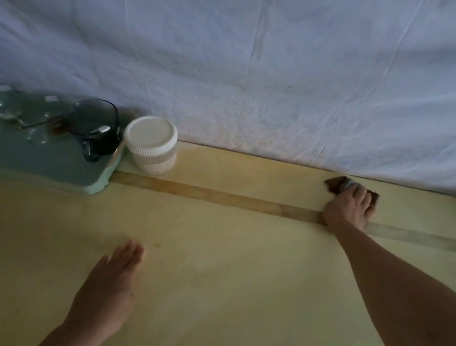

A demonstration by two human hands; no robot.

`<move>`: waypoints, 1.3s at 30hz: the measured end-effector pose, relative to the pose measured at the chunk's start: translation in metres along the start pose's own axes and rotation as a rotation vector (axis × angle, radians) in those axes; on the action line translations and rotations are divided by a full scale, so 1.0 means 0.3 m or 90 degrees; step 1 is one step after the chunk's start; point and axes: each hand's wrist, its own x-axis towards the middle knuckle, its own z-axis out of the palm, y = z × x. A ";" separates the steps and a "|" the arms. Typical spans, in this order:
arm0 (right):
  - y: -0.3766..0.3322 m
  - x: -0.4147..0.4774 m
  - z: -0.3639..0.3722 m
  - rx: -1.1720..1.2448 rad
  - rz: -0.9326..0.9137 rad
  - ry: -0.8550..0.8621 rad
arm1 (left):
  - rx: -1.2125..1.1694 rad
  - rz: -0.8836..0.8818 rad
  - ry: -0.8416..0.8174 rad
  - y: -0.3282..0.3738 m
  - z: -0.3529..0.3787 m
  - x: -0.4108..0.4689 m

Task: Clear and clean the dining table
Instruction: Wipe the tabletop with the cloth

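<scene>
Pressing crumpled cloth [338,185] onto glossy table [224,280]

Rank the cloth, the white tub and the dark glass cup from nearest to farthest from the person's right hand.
1. The cloth, gripped under the right hand itself.
2. The white tub, well to the left along the far edge.
3. The dark glass cup, just beyond the tub, on the green tray.

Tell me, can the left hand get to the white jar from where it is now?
Probably yes: the left hand is open, and nothing stands on the table between it and the white jar.
</scene>
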 end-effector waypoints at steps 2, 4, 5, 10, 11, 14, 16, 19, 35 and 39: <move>-0.100 -0.007 0.016 -0.003 -0.044 -0.014 | -0.023 0.010 0.010 -0.005 0.005 0.002; -0.218 -0.043 0.060 -0.013 -0.157 -0.020 | -0.034 0.008 0.015 -0.014 0.013 -0.001; -0.272 -0.066 0.080 -0.017 -0.213 -0.018 | -0.043 0.014 0.021 -0.016 0.018 0.001; -0.477 -0.152 0.124 -0.025 -0.377 -0.063 | -0.136 0.036 0.065 -0.022 0.032 0.007; -0.506 -0.170 0.135 -0.023 -0.411 -0.077 | -0.137 0.045 0.072 -0.030 0.042 0.006; -0.594 -0.230 0.168 -0.003 -0.491 -0.105 | -0.129 0.067 0.101 -0.048 0.057 0.013; -0.634 -0.251 0.179 -0.002 -0.527 -0.122 | -0.106 0.066 0.116 -0.050 0.064 0.021; -0.674 -0.260 0.187 -0.008 -0.579 -0.145 | -0.070 0.056 0.103 -0.047 0.062 0.021; -0.521 -0.449 0.203 0.026 -0.910 -0.243 | -0.072 0.030 0.035 -0.024 -0.007 -0.013; -0.529 -0.429 0.193 0.042 -0.884 -0.225 | -0.093 0.031 0.022 -0.028 -0.006 -0.012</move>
